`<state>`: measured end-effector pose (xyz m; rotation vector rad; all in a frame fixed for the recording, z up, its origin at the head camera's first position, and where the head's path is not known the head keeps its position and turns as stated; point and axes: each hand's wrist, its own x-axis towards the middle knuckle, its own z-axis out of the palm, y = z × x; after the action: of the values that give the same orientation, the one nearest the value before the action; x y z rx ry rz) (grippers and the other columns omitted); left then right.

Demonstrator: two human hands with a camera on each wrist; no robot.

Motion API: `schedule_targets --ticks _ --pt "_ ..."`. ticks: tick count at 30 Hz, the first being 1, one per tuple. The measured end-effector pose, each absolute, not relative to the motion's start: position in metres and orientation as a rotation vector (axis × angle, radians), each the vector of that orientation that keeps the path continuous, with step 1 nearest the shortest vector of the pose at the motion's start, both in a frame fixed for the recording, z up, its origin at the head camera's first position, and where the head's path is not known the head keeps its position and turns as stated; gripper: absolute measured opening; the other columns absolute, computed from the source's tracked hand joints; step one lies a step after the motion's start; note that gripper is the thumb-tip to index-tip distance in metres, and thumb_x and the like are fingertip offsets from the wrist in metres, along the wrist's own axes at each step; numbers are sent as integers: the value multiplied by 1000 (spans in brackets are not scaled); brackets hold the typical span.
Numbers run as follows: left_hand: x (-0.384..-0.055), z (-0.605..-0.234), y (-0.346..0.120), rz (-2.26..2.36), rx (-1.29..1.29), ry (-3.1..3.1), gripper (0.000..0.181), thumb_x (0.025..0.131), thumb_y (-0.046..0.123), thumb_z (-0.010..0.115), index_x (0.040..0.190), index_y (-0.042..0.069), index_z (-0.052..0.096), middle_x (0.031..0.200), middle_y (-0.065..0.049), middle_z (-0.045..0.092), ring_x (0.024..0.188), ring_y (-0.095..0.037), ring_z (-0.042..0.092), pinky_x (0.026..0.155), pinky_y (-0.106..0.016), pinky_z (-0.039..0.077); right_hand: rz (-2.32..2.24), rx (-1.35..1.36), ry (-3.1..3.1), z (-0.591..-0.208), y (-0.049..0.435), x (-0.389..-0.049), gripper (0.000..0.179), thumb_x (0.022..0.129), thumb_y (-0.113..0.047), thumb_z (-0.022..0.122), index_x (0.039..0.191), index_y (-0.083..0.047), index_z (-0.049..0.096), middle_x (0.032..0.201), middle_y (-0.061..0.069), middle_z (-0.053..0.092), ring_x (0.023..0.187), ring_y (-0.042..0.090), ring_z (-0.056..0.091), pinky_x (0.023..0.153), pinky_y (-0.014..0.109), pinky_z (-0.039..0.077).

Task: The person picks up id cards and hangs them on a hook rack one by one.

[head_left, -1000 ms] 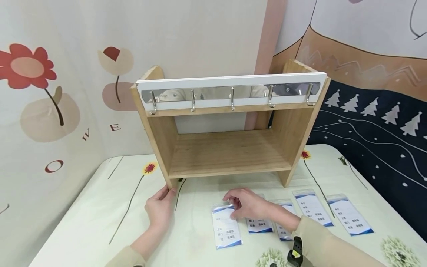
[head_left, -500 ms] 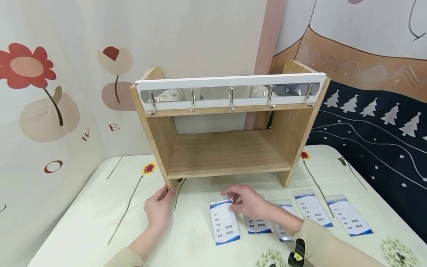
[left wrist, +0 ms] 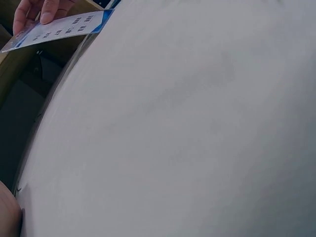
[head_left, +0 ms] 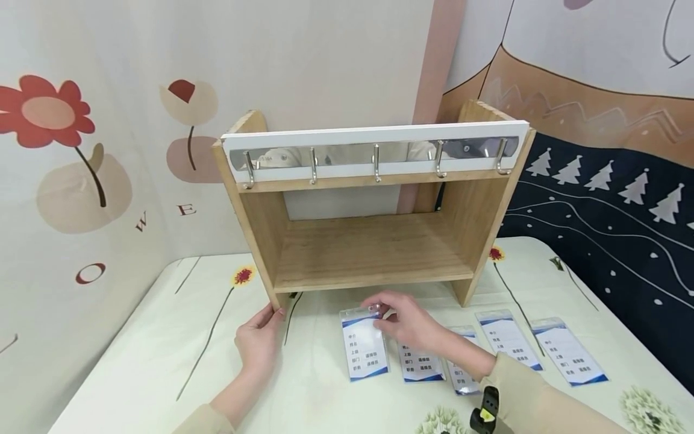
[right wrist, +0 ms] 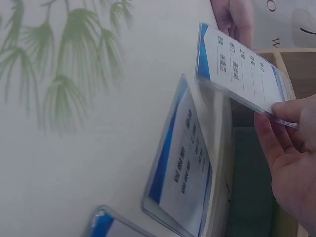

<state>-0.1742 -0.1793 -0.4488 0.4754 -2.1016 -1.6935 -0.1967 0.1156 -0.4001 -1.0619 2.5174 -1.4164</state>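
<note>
My right hand (head_left: 406,322) pinches a name badge (head_left: 364,349) in a clear plastic sleeve by its upper right edge. The right wrist view shows this badge (right wrist: 242,69) tilted and lifted off the table, thumb on its printed face and fingers behind. White with blue corners, it carries several lines of printed characters. My left hand (head_left: 260,343) grips the foot of the wooden shelf (head_left: 374,247) at its front left corner. Across the shelf's top front runs a white board with a metal hook rail (head_left: 347,154) bearing several hooks.
Several more badges lie right of the held one: one (head_left: 422,364) partly under my right hand, one (head_left: 461,380) partly behind my forearm, then two (head_left: 508,340) (head_left: 569,351) farther right. A flower-printed cloth (head_left: 135,367) covers the table. Patterned curtains hang behind.
My right hand has moved a little up toward the shelf, carrying the badge with it; the badge's print faces the head camera more clearly. My left hand stays on the shelf's foot.
</note>
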Motion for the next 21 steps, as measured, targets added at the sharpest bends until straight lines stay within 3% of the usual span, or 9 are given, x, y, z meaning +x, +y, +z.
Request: schedule_targets --ticks 21 --pt "-175 -450 -182 -1732 487 -2098 35 96 10 72 128 -4 67 120 -23 68 111 -23 67 76 -6 48 -1540 -1277 2652 -345 102 -210 36 91 13 67 124 -3 69 112 6 70 95 20 63 77 29 59"
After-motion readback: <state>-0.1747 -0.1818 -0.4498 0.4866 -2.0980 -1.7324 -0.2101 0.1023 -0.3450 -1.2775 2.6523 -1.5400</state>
